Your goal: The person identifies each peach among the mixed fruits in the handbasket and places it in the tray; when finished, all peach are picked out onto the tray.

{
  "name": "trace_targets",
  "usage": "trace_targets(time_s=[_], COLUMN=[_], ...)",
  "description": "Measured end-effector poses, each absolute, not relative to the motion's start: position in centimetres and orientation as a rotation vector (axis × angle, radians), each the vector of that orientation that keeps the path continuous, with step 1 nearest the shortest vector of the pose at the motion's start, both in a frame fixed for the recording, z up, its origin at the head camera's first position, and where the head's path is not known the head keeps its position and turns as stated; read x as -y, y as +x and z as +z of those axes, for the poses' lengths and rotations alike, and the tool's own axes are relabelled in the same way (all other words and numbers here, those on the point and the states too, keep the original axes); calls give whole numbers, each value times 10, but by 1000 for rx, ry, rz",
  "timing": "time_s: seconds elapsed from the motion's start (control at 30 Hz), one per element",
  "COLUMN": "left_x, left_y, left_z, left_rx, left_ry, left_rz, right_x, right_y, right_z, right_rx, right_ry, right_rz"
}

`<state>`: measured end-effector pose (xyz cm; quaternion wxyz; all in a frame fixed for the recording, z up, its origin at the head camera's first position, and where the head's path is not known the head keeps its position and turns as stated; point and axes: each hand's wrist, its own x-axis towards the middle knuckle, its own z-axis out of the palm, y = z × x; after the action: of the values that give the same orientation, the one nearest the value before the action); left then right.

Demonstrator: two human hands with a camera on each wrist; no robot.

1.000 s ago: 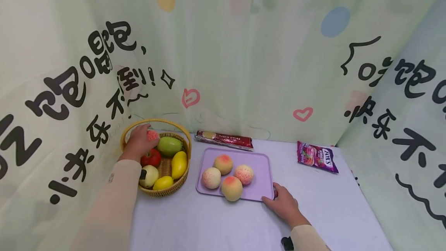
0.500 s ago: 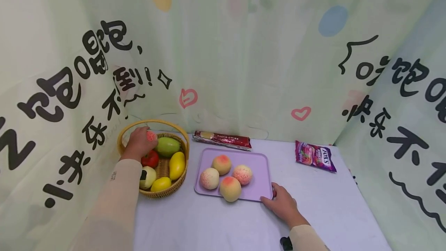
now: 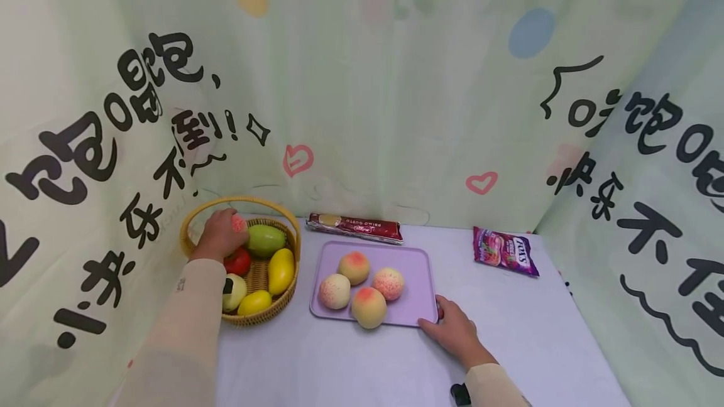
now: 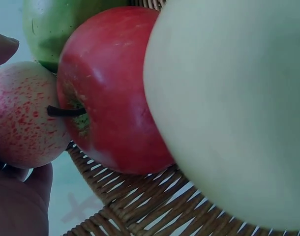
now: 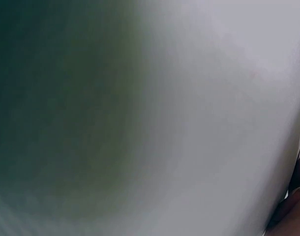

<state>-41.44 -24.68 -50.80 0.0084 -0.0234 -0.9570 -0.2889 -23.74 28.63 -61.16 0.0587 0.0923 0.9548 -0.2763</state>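
In the head view, my left hand (image 3: 219, 235) is at the back left of a wicker basket (image 3: 261, 317), its fingers around a pink-speckled peach (image 3: 239, 223). Up close in the left wrist view, the same peach (image 4: 24, 115) sits between thumb and fingers, against a red apple (image 4: 110, 93). A green mango (image 3: 266, 240) lies beside it. My right hand (image 3: 455, 330) grips the front right corner of a purple tray (image 3: 413, 313), thumb on the rim. Several peaches (image 3: 354, 268) are grouped on that tray. Only the fingers (image 5: 292, 206) show at the right wrist view's edge.
The basket also holds two yellow fruits (image 3: 281, 272) and a pale round fruit (image 3: 233, 294); its handle arches over them. A long dark red packet (image 3: 354, 228) lies behind the tray. A purple snack bag (image 3: 505, 251) lies at the right. Printed curtains (image 3: 384, 112) enclose the table.
The head view has turned slightly right, so everything sits further left in it. Both hands keep their holds on the peach and the tray corner.
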Motion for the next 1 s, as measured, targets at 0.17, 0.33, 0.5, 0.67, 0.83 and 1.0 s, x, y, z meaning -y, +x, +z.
trace_targets(time_s=[0.17,0.33,0.5,0.67,0.83,1.0], left_x=[252,252,251,250,248,244], left_y=[-412,-410,-410,-411,-410,-408], left_z=[-516,-517,-515,-515,-514,-508], left_rx=[2953,2920,2915,2923,2923,2919], left_ry=[-68,-47,-33,-18,-19,-41], left_rz=[-941,-971,-980,-976,-989,-1006], right_x=[-283,-280,-280,-282,-283,-285], right_y=[-234,-235,-238,-239,-238,-237], right_z=[-610,-610,-611,-611,-610,-609], right_rx=[-2893,-2907,-2911,-2907,-2902,-2896], right_ry=[259,252,261,281,274,284], right_rz=[-842,-830,-827,-822,-819,-819])
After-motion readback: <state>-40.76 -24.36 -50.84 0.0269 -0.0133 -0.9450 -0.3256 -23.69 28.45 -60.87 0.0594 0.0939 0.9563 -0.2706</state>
